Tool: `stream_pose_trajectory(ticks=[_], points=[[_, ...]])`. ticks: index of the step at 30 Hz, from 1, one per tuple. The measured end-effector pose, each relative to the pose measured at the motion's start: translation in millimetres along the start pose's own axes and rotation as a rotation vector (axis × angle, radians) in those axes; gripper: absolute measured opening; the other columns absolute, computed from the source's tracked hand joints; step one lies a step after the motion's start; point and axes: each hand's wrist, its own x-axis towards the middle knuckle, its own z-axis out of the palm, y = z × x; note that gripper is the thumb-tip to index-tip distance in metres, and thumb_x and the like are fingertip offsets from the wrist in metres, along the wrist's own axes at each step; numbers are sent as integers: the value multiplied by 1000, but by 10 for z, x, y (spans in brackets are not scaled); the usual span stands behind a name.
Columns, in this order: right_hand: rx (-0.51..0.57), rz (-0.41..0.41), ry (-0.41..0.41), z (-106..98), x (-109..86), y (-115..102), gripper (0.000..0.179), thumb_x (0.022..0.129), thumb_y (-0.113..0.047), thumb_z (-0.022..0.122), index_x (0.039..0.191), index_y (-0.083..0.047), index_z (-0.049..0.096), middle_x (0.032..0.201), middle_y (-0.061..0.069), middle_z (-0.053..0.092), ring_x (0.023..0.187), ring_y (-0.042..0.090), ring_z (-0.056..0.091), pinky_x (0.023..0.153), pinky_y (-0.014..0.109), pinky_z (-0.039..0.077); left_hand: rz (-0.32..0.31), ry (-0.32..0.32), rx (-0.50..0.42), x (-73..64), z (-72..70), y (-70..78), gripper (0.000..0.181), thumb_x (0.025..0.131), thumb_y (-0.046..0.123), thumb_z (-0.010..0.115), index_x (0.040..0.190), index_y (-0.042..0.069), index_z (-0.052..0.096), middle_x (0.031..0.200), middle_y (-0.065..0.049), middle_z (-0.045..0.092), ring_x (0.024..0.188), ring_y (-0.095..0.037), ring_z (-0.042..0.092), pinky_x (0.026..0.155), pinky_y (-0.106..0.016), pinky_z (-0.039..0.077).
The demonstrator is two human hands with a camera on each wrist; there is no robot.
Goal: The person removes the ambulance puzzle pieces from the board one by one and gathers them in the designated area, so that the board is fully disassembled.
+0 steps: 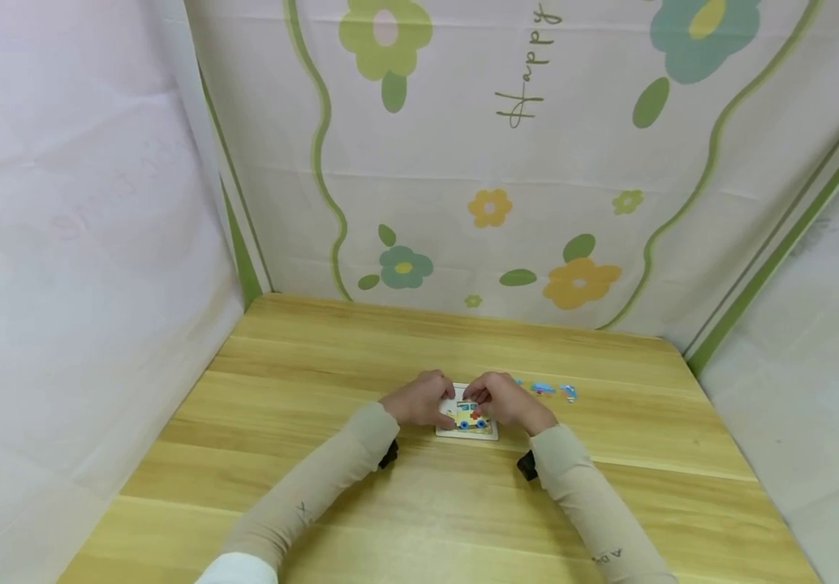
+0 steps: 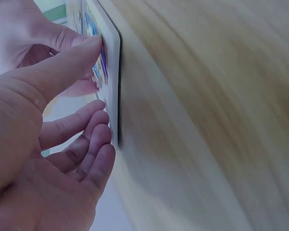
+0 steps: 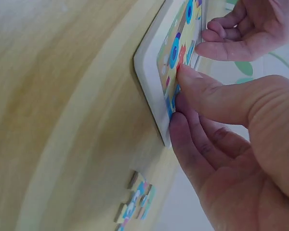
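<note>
2 beige sleeves (image 1: 313,491) w/ small writing come in from the bottom edge, nearest the cam, 1 per side. L hand (image 1: 419,398), lower centre: thumb straight, other fingers loosely bent & spread from it, nothing gripped; tips sit at the board's left side. R hand (image 1: 505,399), just right: thumb tip touches the puzzle face, fingers half-curled by the board edge; can't tell if it pinches a pc.

Btwn them, lower centre, puzzle board (image 1: 466,436) lies flat, white rim showing, w/ yellow vehicle picture (image 1: 466,414) (red cross, blue wheels). Loose pcs. (image 1: 544,388), mostly blue, lie near R hand, right of centre. Black wrist devices (image 1: 527,465) show under both wrists. Wood-grain table (image 1: 427,511) fills the lower frame; floral cloth (image 1: 419,154) w/ "Happy" hangs behind, upper frame.
</note>
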Motion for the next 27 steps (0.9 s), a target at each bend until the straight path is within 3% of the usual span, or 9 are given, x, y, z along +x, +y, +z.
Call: stream_pose_trajectory(ticks=[12, 21, 27], points=[[113, -4, 37, 67, -35, 160, 28, 96, 4, 73, 123, -4, 76, 115, 10, 72, 97, 16, 69, 85, 34, 61, -17, 16, -73, 76, 101, 24, 52, 87, 29, 90, 125, 0, 70, 120, -9, 65, 108, -18, 59, 96, -29, 54], [145, -23, 30, 26, -37, 131, 27, 95, 7, 72, 121, -4, 76, 116, 12, 71, 100, 20, 69, 89, 38, 61, -50, 9, -98, 72, 101, 21, 53, 88, 30, 89, 128, 2, 67, 120, -7, 64, 108, -16, 57, 96, -28, 53], [153, -25, 27, -3, -35, 124, 26, 95, 6, 71, 119, -5, 75, 115, 11, 73, 101, 20, 69, 91, 39, 61, -37, 5, -110, 60, 98, 21, 55, 88, 30, 89, 129, 1, 67, 122, -8, 64, 109, -16, 57, 96, -27, 53]])
